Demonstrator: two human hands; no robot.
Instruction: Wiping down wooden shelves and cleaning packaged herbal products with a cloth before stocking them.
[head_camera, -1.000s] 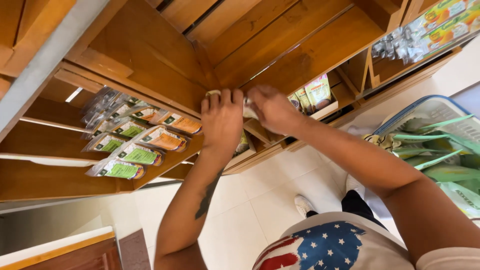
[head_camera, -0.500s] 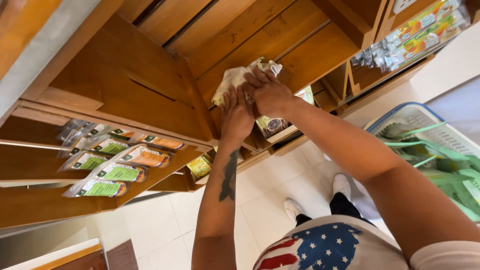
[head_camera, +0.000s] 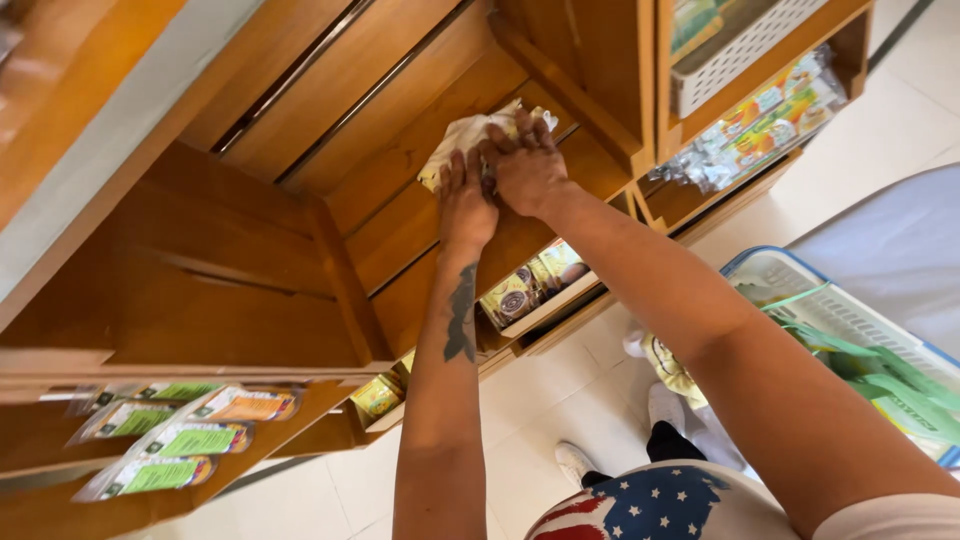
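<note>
My left hand (head_camera: 465, 200) and my right hand (head_camera: 527, 165) are raised side by side against the slatted wooden wall of a shelf unit (head_camera: 400, 170). Both press a crumpled white and yellow cloth (head_camera: 462, 137) onto the wood; its bulk sticks out above my left fingers. My right hand's fingers are spread over the cloth's right part. A dark tattoo marks my left forearm.
Clear packets with green and orange labels (head_camera: 180, 440) lie on the lower left shelf. Yellow packaged goods (head_camera: 530, 285) sit in a tray under my arms. More packets (head_camera: 770, 115) and a white basket (head_camera: 745, 45) are at upper right. A blue-rimmed crate (head_camera: 850, 330) stands at right on white floor tiles.
Both hands have lifted from the packet shelf up to the higher wooden slats, carrying the cloth with them. The view has tilted upward and to the right.
</note>
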